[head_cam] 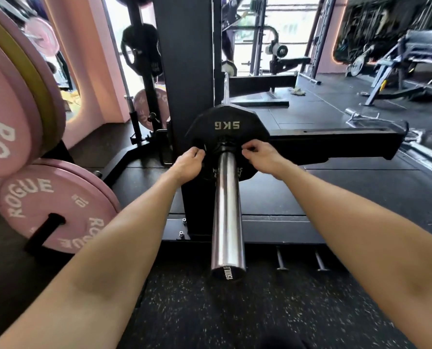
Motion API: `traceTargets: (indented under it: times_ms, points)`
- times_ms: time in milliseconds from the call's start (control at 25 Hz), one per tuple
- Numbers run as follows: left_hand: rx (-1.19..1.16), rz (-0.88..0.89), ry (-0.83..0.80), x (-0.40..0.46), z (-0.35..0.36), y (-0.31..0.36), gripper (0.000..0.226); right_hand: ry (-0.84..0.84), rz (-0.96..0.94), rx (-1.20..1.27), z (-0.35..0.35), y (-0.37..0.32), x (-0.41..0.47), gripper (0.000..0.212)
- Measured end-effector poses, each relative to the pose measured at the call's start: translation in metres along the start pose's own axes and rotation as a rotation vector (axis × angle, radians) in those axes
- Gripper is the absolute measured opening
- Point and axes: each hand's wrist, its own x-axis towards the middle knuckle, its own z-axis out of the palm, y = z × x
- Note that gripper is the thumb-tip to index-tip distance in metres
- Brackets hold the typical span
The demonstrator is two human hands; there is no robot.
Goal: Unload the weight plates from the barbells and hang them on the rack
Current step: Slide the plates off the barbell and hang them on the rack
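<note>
A black 5 kg plate (226,122) sits on the steel barbell sleeve (227,210), which points toward me. My left hand (188,162) grips the plate through its left handle hole. On the other side my right hand (259,154) curls its fingers into the plate's right handle hole. The black rack upright (187,59) rises just behind the plate. Pink Rogue plates (51,207) hang on rack pegs at the left.
More pink and yellow plates (8,102) are stacked at the far left. A black plate (140,46) hangs on a storage post behind. The rack's black base beam (336,142) runs to the right. Benches and machines stand at the back right.
</note>
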Motion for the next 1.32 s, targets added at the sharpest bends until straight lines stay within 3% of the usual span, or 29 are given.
traceTargets:
  times_ms: [200, 360, 760, 960, 1080, 1320]
  points:
    - [-0.179, -0.041, -0.039, 0.013, 0.028, -0.004, 0.055, 0.102, -0.026, 0.106, 0.018, 0.015, 0.001, 0.024]
    - [-0.357, -0.029, -0.034, 0.01, 0.029, 0.014, 0.019, 0.11, -0.021, 0.063, 0.02, 0.015, 0.0, 0.026]
    - [-0.444, -0.041, -0.053, 0.005, 0.025, 0.021, 0.022, 0.018, -0.002, 0.033, 0.012, 0.023, 0.008, 0.027]
    - [-0.439, -0.085, -0.097, 0.007, 0.025, 0.037, 0.024, 0.008, 0.066, -0.148, -0.004, -0.008, 0.015, 0.058]
    - [-0.441, -0.173, -0.184, 0.009, 0.026, 0.054, 0.055, -0.037, 0.125, -0.246, -0.002, -0.03, 0.015, 0.074]
    - [-0.429, -0.199, -0.197, 0.018, 0.028, 0.054, 0.057, -0.057, 0.24, -0.325, 0.015, -0.047, 0.022, 0.078]
